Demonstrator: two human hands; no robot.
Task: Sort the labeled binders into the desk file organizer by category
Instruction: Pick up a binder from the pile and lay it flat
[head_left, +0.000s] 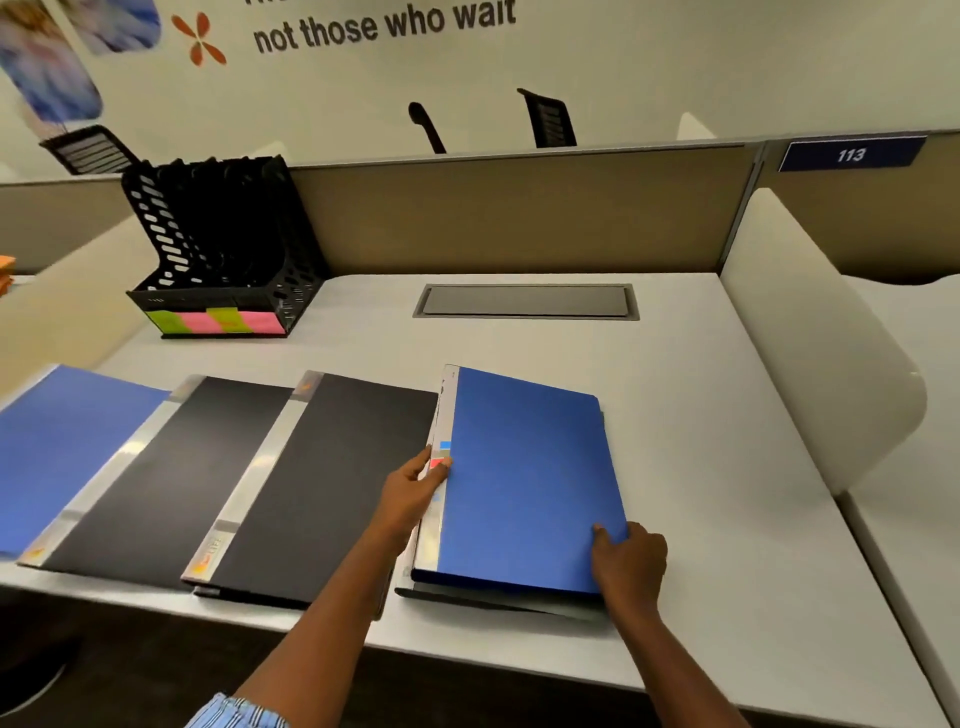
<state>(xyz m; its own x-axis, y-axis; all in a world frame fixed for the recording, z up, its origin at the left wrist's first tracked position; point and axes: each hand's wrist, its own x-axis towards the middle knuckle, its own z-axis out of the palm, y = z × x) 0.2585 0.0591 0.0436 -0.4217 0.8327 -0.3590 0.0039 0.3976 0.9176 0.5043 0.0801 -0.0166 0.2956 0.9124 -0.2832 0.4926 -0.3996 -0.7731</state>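
Observation:
A blue binder (524, 478) lies at the right of the row, on top of a dark binder (498, 603) whose edge shows beneath it. My left hand (410, 493) grips its spine beside the red and blue labels. My right hand (631, 564) holds its near right corner, thumb on the cover. To the left lie two black binders (332, 483) (171, 467) and another blue binder (57, 447). The black file organizer (218, 244) stands at the back left, with green and pink sticky labels (218, 321) on its front.
A grey cable hatch (524, 301) is set into the white desk (701, 415) behind the binders. A tan partition (519, 208) closes the back and a white divider (810, 374) the right side. Office chairs stand beyond the partition.

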